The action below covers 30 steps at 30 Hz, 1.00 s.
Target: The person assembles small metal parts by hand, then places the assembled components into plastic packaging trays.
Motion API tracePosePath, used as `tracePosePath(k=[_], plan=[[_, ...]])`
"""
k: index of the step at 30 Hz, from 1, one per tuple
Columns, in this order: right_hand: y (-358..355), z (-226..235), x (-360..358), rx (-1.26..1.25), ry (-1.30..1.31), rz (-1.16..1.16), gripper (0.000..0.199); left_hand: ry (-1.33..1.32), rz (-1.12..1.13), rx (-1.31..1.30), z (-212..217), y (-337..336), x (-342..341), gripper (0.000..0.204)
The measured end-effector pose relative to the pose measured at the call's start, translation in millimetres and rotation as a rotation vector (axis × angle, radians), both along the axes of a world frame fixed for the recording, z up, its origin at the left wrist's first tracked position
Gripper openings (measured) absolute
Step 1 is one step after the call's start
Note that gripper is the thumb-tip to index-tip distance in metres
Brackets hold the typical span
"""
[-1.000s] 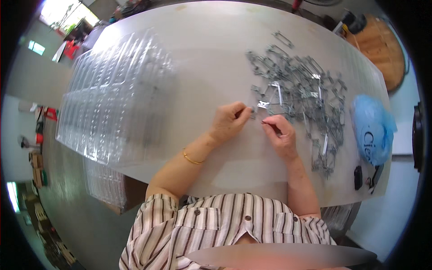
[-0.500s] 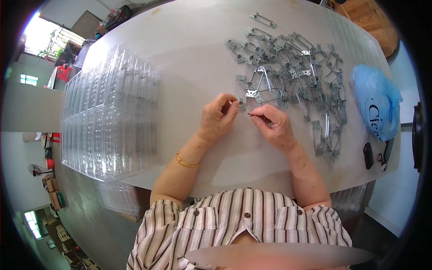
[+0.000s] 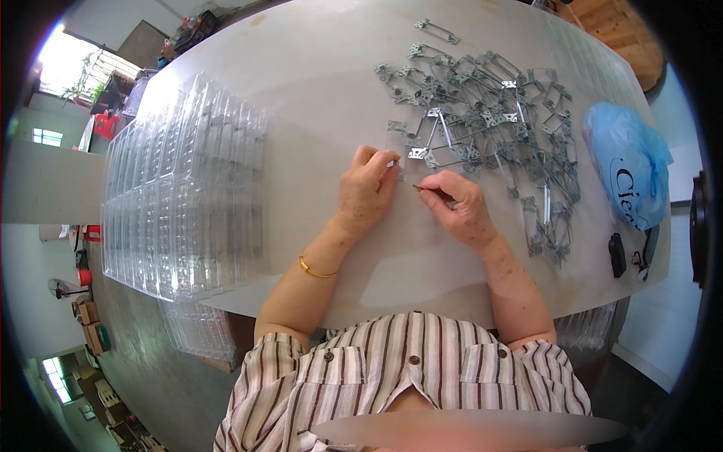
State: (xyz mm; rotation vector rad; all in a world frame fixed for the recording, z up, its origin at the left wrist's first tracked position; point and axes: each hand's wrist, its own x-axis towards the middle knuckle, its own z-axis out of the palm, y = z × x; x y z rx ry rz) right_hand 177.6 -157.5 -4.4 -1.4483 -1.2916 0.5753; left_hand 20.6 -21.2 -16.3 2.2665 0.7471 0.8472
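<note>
Thumb and forefinger of my left hand (image 3: 365, 190) are pinched at the near end of a thin grey metal bracket frame (image 3: 397, 126), whose far end lies on the table. The fingers partly cover the near end. Just to the right, my right hand (image 3: 458, 205) is closed in a pinch on a small dark thin piece (image 3: 418, 187), too small to name. The two hands are apart. Beyond them spreads a tangled heap of grey metal bracket frames (image 3: 482, 120), each with flat perforated end plates joined by thin rods. One separate frame (image 3: 437, 32) rests at the far side.
Stacked clear plastic trays (image 3: 181, 188) stand on the left of the pale table (image 3: 316, 98). At the right are a blue plastic bag (image 3: 625, 169) and a small black object (image 3: 617, 256). More clear trays (image 3: 197, 331) sit below the table's left edge.
My left hand has shifted slightly away from me, and the frame at its fingers has moved a little left and farther off. My right hand keeps its pinch nearly in place.
</note>
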Motion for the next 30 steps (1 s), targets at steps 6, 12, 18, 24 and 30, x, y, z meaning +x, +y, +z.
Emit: tracePosePath(k=[6,12,18,24,30], plan=[[-0.1,-2.9,1.9,-0.016,-0.006,0.018,0.010,-0.055,-0.024,0.089,-0.7,0.7,-2.1,0.018],[-0.4,-0.2,2.3,-0.016,-0.023,0.022,0.010,-0.105,-0.036,0.133,-0.2,1.5,-7.3,0.016],[0.4,-1.3,0.5,-0.003,-0.006,-0.012,0.009,-0.074,-0.033,0.045,7.7,1.1,-7.9,0.015],[1.4,1.7,-1.3,-0.010,0.021,-0.002,0.009,-0.116,-0.180,0.407,6.6,-0.4,-6.0,0.016],[0.7,-0.4,0.0,0.007,-0.006,-0.006,0.010,-0.138,0.035,0.376,5.1,2.2,-7.3,0.017]])
